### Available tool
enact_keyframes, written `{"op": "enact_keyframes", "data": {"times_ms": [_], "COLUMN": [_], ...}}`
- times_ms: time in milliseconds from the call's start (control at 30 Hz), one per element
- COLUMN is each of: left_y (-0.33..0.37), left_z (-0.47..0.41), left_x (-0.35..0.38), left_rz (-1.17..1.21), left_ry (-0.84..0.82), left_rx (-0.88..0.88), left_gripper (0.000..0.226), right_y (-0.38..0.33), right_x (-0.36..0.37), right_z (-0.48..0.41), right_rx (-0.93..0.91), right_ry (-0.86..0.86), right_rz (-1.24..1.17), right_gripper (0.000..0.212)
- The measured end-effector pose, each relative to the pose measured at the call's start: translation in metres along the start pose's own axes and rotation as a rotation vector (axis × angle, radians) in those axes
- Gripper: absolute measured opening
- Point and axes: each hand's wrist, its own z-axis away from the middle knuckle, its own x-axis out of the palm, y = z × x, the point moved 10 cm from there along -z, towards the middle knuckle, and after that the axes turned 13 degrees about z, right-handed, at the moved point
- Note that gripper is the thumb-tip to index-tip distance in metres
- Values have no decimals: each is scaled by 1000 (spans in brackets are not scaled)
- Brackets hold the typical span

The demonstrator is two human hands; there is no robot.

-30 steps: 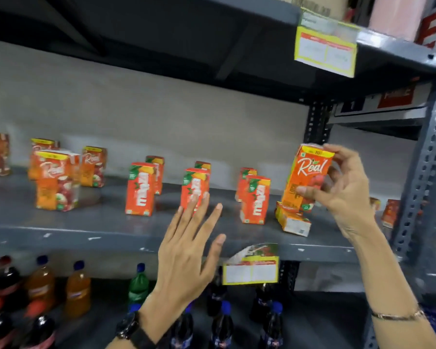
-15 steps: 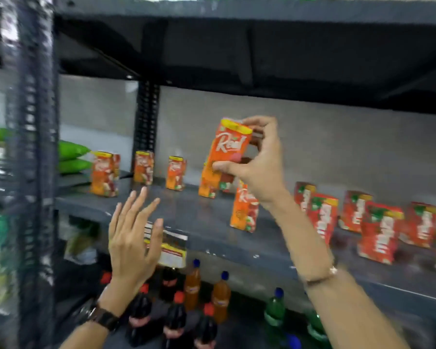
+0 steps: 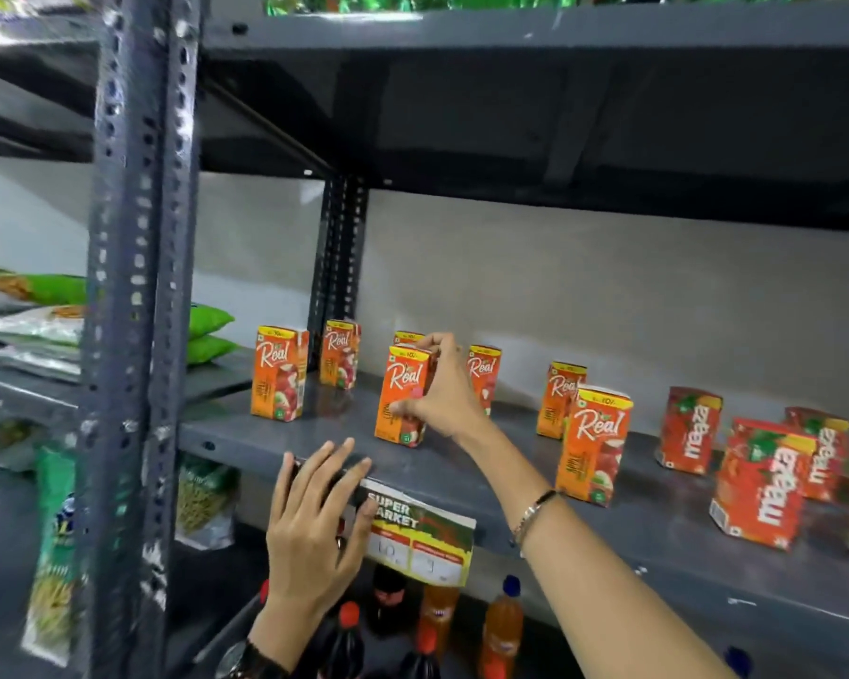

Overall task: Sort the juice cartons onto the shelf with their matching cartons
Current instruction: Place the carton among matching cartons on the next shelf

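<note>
My right hand (image 3: 442, 389) grips an orange Real juice carton (image 3: 400, 384) by its top and side; the carton stands upright on the grey shelf (image 3: 510, 463), among several other orange Real cartons (image 3: 278, 372) at the shelf's left and middle. Another Real carton (image 3: 594, 443) stands nearer the front. Red Maaza cartons (image 3: 760, 482) are grouped at the right. My left hand (image 3: 314, 521) is spread, fingers apart, its fingertips at the shelf's front edge, holding nothing.
A perforated grey upright post (image 3: 138, 335) stands at the left. A price tag (image 3: 420, 529) hangs from the shelf's front edge. Bottles of drink (image 3: 501, 624) fill the shelf below. Green packets (image 3: 207, 330) lie on the neighbouring shelf at the left.
The view swung left along the shelf. My right hand carried the Real carton from the air down onto the shelf among the other Real cartons. My left hand moved up to the shelf edge.
</note>
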Motion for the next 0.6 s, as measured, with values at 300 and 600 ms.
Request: {"op": "enact_keyframes", "data": {"times_ms": [300, 600], "left_y": [9, 146], "left_z": [-3, -30], "left_x": [-10, 14], "left_rz": [69, 487], "left_ry": [89, 259], "left_rx": [-53, 42], "left_gripper": [40, 35], "right_y": [6, -22], "right_x": [-4, -156], "right_z": [16, 79], "right_rx": [33, -214], "right_ry": [9, 265], "right_rz": [-33, -310], "right_gripper": [109, 64]}}
